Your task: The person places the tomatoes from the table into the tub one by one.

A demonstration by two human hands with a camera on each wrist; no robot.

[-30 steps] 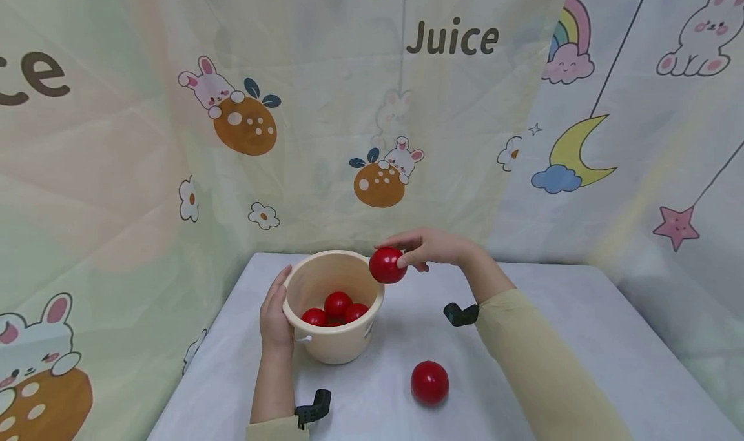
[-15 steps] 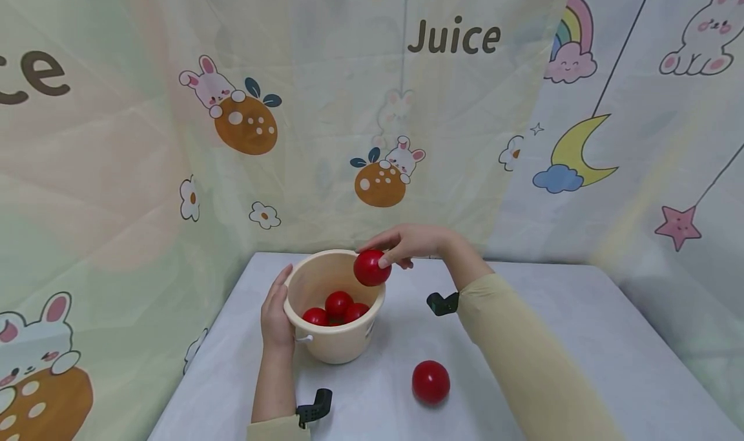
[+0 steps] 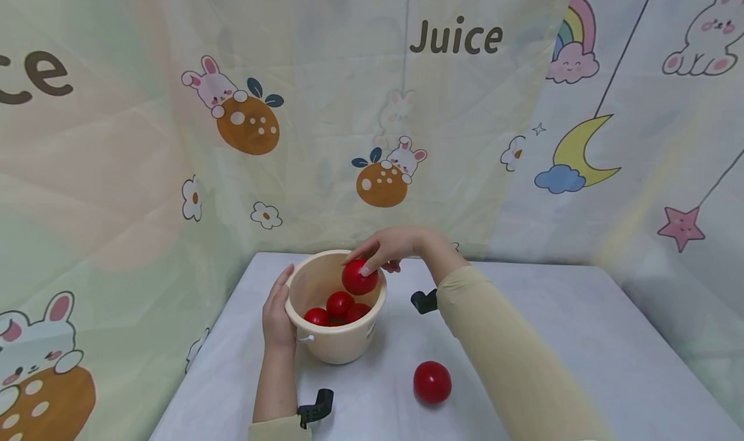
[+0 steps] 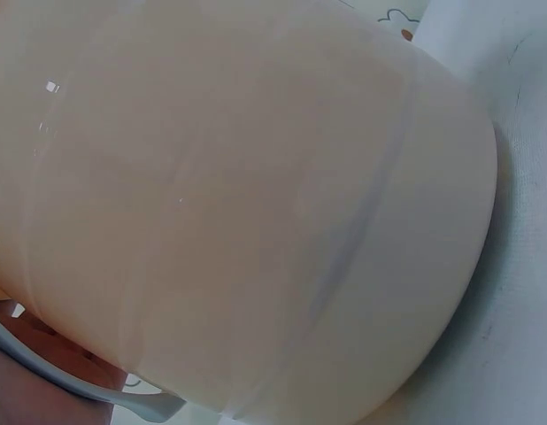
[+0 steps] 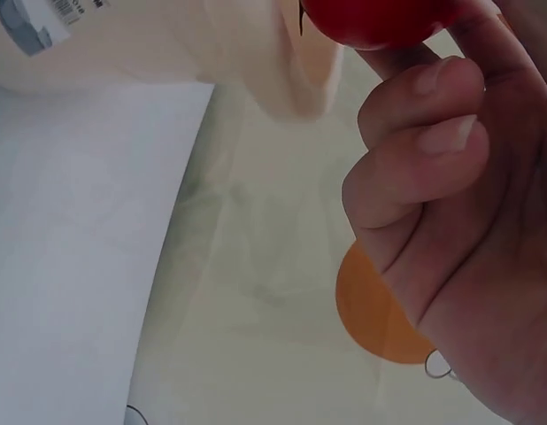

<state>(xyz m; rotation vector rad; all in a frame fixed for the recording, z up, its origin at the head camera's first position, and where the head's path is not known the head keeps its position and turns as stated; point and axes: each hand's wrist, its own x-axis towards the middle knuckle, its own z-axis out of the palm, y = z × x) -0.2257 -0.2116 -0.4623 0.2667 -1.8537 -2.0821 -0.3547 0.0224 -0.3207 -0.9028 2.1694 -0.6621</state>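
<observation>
A cream bucket (image 3: 340, 347) stands on the table's left half, with several red tomatoes (image 3: 340, 304) inside. My left hand (image 3: 279, 318) rests along the outside of its left wall, fingers stretched up toward the rim. In the left wrist view the bucket's outer wall (image 4: 229, 195) fills most of the picture. My right hand (image 3: 386, 248) pinches another tomato (image 3: 359, 277) between thumb and fingers, over the right inner side of the bucket, above those inside. In the right wrist view this tomato (image 5: 380, 18) shows at the top edge, while the lower fingers curl free.
One more tomato (image 3: 433, 383) lies on the white-covered table (image 3: 558, 338), to the right of the bucket and nearer the front. A grey handle (image 4: 79, 381) hangs by the bucket. Behind the table hangs a printed cloth (image 3: 453, 183).
My right hand has moved left and slightly down with its tomato, from beside the bucket's right rim to over its opening. The left hand and bucket hold their place.
</observation>
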